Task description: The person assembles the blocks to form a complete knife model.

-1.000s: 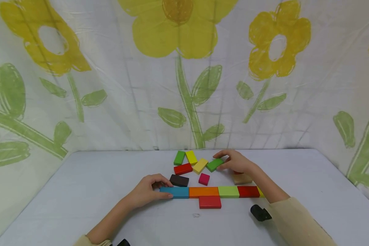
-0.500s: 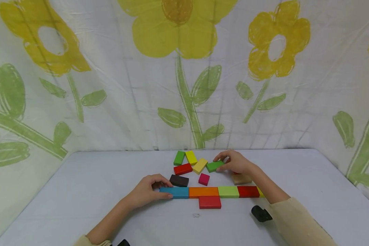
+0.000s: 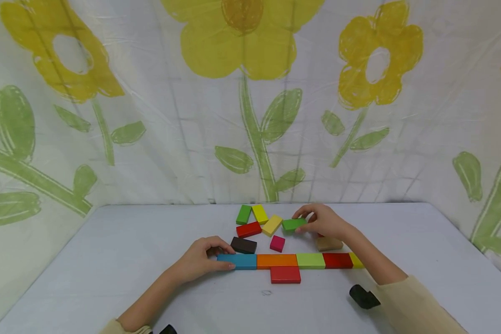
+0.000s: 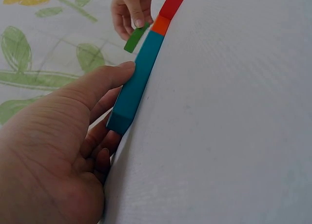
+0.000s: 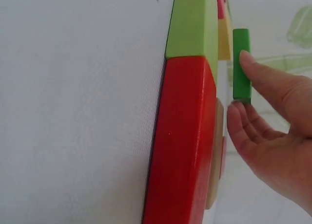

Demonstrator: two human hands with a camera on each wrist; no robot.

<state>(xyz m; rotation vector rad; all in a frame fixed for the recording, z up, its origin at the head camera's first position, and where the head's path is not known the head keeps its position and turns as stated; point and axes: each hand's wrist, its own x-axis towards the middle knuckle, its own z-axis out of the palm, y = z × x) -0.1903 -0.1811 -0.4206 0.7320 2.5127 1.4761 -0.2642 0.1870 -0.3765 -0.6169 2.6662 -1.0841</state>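
My left hand [image 3: 199, 260] grips the left end of a blue block [image 3: 244, 262], thumb on the near side and fingers behind, as the left wrist view also shows. That block ends a straight row continuing with an orange block [image 3: 276, 260], a lime block [image 3: 311, 260], a dark red block [image 3: 337, 260] and a yellow block [image 3: 356, 260] partly behind the right forearm. Behind the row, my right hand [image 3: 324, 221] pinches a green block [image 3: 292, 226] between thumb and fingers. In the right wrist view the green block [image 5: 241, 63] stands beyond the row.
A red block [image 3: 285, 274] lies against the row's near side. Behind it are a dark brown block [image 3: 244, 245], a small pink block [image 3: 277, 243], a tan block [image 3: 329, 244] and several loose coloured blocks. A curtain with painted flowers [image 3: 238, 116] rises behind the white table [image 3: 108, 260].
My right hand has shifted slightly right with the green block, which has turned from slanted to nearly level with the row. My left hand and the row stay where they were.
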